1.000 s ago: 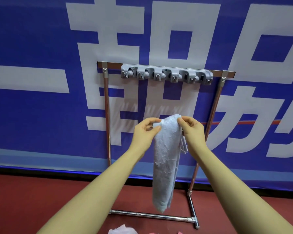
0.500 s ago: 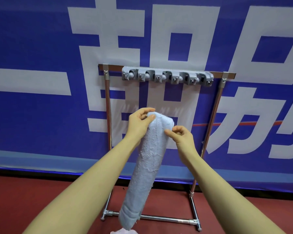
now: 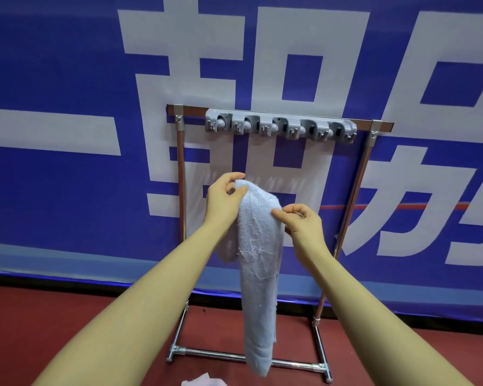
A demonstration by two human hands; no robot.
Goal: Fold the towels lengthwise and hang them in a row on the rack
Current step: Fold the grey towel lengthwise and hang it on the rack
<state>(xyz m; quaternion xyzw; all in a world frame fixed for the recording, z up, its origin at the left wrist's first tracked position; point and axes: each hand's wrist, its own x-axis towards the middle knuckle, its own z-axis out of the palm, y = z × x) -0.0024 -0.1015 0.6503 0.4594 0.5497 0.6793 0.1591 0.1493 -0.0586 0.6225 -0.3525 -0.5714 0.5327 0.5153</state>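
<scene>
A pale blue towel [image 3: 258,274], folded into a long narrow strip, hangs in front of me below the rack's top bar. My left hand [image 3: 223,203] pinches its top left end. My right hand [image 3: 299,222] pinches its upper right edge a little lower. The rack [image 3: 180,174] is a metal frame with a grey strip of several clips [image 3: 280,126] on its top bar; no towel hangs on it. The towel's lower end reaches down to the rack's bottom bar.
A blue banner with large white characters [image 3: 67,135] fills the wall behind the rack. The floor [image 3: 81,316] is dark red. A pink cloth [image 3: 202,381] lies on the floor at the bottom edge of the view.
My right hand has slid down the towel's right edge while my left keeps the top end. The hanging strip has swung from leaning left back to hanging nearly straight.
</scene>
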